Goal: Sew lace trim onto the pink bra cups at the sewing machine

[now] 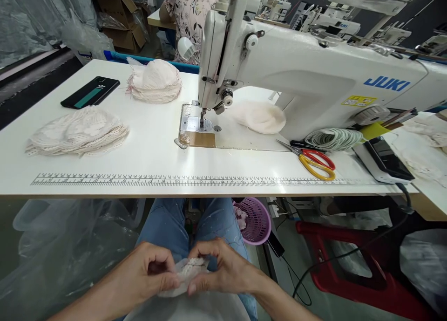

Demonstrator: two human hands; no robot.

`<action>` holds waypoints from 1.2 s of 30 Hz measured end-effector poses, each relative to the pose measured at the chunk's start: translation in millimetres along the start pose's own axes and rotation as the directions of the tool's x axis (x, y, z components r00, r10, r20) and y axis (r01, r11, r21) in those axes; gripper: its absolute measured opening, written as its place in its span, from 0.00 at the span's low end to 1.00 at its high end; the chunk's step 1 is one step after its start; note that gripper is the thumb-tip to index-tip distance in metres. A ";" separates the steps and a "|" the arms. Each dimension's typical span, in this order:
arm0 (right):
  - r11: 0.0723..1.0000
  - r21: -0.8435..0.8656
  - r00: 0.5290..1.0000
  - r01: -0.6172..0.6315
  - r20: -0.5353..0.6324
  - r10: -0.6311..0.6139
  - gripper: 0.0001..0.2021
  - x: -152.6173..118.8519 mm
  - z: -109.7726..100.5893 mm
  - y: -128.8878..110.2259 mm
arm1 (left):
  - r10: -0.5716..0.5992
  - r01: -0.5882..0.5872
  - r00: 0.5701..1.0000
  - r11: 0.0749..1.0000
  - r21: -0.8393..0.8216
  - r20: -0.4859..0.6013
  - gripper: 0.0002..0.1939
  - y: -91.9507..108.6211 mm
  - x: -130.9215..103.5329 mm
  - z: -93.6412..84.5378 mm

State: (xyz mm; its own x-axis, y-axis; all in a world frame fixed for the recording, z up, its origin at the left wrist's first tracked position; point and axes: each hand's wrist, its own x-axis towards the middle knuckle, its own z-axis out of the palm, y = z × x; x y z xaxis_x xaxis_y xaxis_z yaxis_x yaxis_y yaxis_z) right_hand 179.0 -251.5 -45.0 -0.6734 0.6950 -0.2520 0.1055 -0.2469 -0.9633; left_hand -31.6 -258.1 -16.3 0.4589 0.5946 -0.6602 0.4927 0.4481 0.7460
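Observation:
Over my lap, a piece of thin white fabric (186,275) with a lacy or gathered edge is pinched between both hands. My left hand (157,269) grips its left side, thumb against curled fingers. On the other side my right hand (218,267) is closed on the same piece, thumb below and fingers above. Above them on the table stands a white sewing machine (300,60); its presser foot (202,120) is over the needle plate. A cream fabric piece (263,117) lies under the machine arm. Stacked lace-edged pieces (78,130) sit at the left, with another stack (155,81) behind.
A phone (91,92) lies at the table's left. Scissors (316,162), coiled cord (333,139) and a black-and-white device (384,160) are at the right. Below are a purple basket (258,221) and a red stool (349,269). A person (192,18) is behind the table.

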 end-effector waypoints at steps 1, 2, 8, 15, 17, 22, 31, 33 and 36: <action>1.000 -0.021 1.000 0.010 -0.011 -0.010 0.20 0.7 1.1 1.4 | -0.002 0.002 1.000 1.000 0.011 -0.003 0.13 -0.6 0.4 0.4; 0.999 -0.034 1.000 0.012 -0.019 -0.013 0.21 1.4 2.1 2.5 | -0.002 0.002 1.000 1.000 0.017 -0.005 0.14 -1.0 0.7 0.7; 0.999 0.006 0.999 0.037 -0.032 -0.036 0.22 2.4 2.6 -0.2 | 0.015 -0.016 0.999 1.000 0.021 0.028 0.16 -3.2 -0.2 -1.3; 0.999 0.038 1.000 0.004 -0.011 -0.003 0.18 -1.0 -2.3 -2.7 | 0.007 -0.007 1.000 0.998 0.061 0.010 0.15 -3.8 0.9 -1.2; 1.000 -0.007 1.000 0.006 0.011 -0.006 0.16 -1.9 -4.6 -0.9 | -0.001 0.001 1.000 0.998 0.069 0.007 0.15 -4.2 0.6 -0.6; 0.999 -0.030 0.999 0.038 0.026 -0.037 0.14 -3.9 -8.0 -1.0 | 0.017 -0.017 1.000 0.997 0.071 0.011 0.16 -4.5 0.0 0.6; 0.999 0.050 1.000 -0.013 -0.021 0.014 0.16 -0.9 -4.3 -0.3 | 0.034 -0.034 0.999 0.997 0.072 0.000 0.14 -4.3 1.7 1.1; 0.999 0.033 0.999 -0.022 -0.025 0.023 0.15 -0.3 -3.8 -0.3 | 0.040 -0.040 0.999 0.997 0.059 0.000 0.13 -6.1 1.4 1.4; 0.999 0.013 0.999 -0.041 -0.030 0.042 0.15 -0.1 -3.8 -1.7 | 0.050 -0.049 0.999 0.997 0.061 0.000 0.13 -8.6 1.3 1.9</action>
State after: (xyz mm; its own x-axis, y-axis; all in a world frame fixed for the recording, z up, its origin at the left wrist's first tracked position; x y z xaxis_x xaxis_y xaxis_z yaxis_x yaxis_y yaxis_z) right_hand 181.7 -248.6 -43.7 -0.6464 0.7039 -0.2944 0.1234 -0.2843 -0.9508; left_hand -33.8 -262.4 -23.7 0.4826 0.6161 -0.6225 0.5135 0.3767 0.7710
